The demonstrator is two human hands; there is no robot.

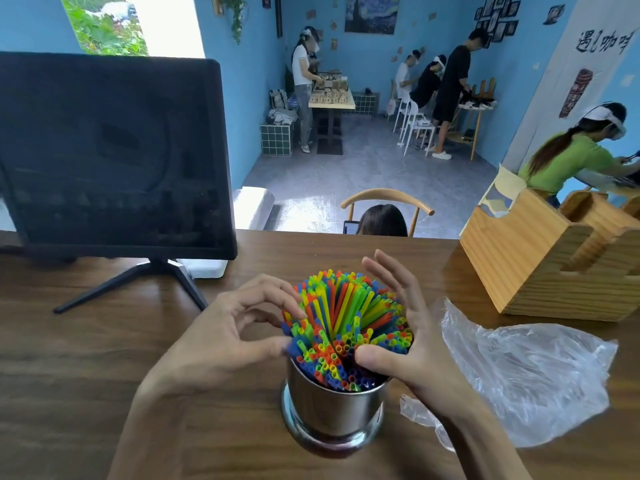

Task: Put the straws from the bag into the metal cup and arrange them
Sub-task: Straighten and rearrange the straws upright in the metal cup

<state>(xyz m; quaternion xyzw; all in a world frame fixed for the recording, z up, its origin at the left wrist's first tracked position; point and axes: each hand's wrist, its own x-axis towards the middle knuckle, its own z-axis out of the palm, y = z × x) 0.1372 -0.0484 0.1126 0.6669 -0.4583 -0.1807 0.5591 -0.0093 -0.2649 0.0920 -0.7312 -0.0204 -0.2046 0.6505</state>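
A shiny metal cup stands on the wooden table near its front edge, packed with several coloured straws that fan out above the rim. My left hand is at the left side of the bundle, its fingertips and thumb touching the straw tops. My right hand cups the right side, fingers straight and spread, thumb pressing on the straw ends. The clear plastic bag lies crumpled and flat to the right of the cup.
A dark monitor on a tripod stand stands at the back left. A wooden organiser box sits at the back right. The table's far edge drops to a room with several people and chairs.
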